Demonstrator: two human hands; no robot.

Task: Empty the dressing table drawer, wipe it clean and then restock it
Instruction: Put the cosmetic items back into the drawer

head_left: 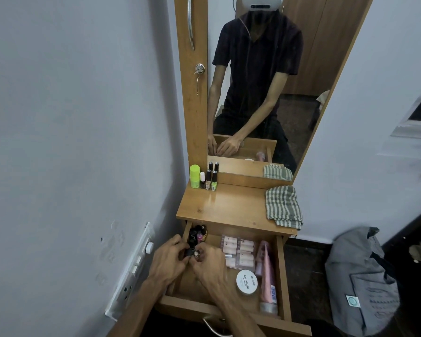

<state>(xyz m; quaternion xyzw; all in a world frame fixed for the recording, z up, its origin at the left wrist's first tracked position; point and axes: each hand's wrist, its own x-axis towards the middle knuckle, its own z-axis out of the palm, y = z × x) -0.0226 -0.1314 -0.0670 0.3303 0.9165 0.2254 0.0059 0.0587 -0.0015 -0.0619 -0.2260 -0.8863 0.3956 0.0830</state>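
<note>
- Left hand (pixel 168 257) reaches into the open drawer (pixel 286 276) at its 10 o'clock corner, fingers curled round a small dark bottle (pixel 188 252).
- Right hand (pixel 208 265), just beside it, pinches another small bottle (pixel 196 253).
- More bottles (pixel 197 233) stand at 12 o'clock from the hands.

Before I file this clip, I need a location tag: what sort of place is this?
Probably a bedroom corner at home: a wooden dressing table with a tall mirror, nail polish bottles on top, and cosmetics in the open drawer.
</note>
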